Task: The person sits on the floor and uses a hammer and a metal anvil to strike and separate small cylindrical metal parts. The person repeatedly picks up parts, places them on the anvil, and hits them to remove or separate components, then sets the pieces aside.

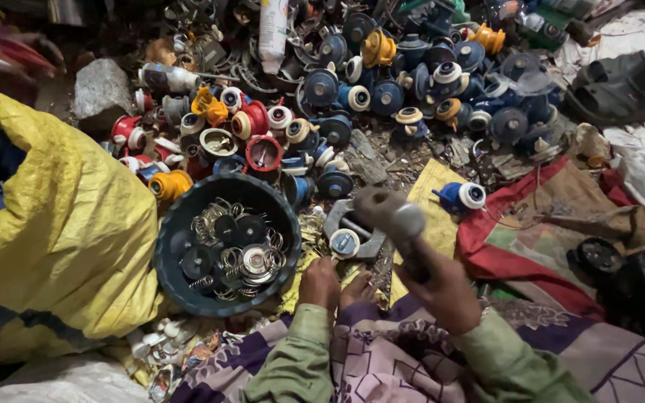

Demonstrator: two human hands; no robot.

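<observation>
One hammer (390,216) in right hand (442,287), one round part (344,242) under left hand (319,283).

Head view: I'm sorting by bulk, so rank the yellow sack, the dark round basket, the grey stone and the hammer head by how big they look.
1. yellow sack
2. dark round basket
3. grey stone
4. hammer head, raised in the right hand and blurred; being nearer the camera, its size against the stone is unsure.

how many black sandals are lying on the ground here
2: the black sandals lie side by side at the upper right, beside the pile of parts. More may be hidden out of view.
</observation>
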